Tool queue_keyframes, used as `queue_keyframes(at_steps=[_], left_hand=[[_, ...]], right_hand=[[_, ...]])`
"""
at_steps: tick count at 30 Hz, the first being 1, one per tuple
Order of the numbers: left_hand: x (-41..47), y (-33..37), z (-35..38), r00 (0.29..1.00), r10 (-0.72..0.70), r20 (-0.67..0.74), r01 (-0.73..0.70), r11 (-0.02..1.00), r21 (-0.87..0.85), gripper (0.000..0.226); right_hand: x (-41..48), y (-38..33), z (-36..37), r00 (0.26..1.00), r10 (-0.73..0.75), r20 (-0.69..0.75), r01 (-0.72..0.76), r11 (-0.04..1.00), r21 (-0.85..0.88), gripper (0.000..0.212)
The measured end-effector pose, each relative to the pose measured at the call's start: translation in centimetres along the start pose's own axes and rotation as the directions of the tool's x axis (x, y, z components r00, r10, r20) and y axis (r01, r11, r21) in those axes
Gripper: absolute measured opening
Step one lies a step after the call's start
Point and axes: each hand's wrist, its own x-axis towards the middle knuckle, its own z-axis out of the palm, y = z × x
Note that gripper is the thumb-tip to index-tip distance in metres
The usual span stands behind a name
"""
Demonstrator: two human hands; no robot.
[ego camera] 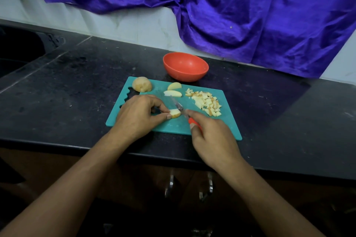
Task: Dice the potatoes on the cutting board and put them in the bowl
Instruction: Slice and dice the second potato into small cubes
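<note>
A teal cutting board (173,127) lies on the black counter. My left hand (138,114) pinches a potato slice (175,113) between thumb and fingers at the board's middle. My right hand (212,138) grips a red-handled knife (180,107), and its blade lies against the slice's right side. A pile of diced potato (207,103) sits at the board's right. Two more slices (173,89) lie near the far edge, and a potato half (142,84) rests at the far left corner. Behind the board stands an orange-red bowl (185,66) with nothing visible inside.
The black counter (77,82) runs left to a dark sink (19,48). A purple cloth (231,5) hangs over the white tiled wall behind the bowl. Cabinet handles (171,184) show below the counter's front edge.
</note>
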Motion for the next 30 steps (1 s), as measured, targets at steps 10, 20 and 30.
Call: queue_keyframes(at_steps=[10,20,30], left_hand=[[-0.1,0.2,-0.2,1.000,-0.003,-0.003,0.003,1.000,0.005,0.011],[0.0,0.0,0.1,1.000,0.002,-0.017,-0.002,1.000,0.009,0.016],[-0.1,-0.1,0.0,1.000,0.007,-0.012,-0.007,1.000,-0.002,0.012]], right_hand=[[0.0,-0.8,0.4,0.996,-0.074,0.056,0.085,0.970,-0.228,0.055],[-1.3,-0.5,1.0,0.998,-0.038,-0.043,0.038,0.999,-0.020,0.047],[-1.0,-0.7,1.0,0.998,-0.070,0.007,0.070,0.986,-0.150,0.051]])
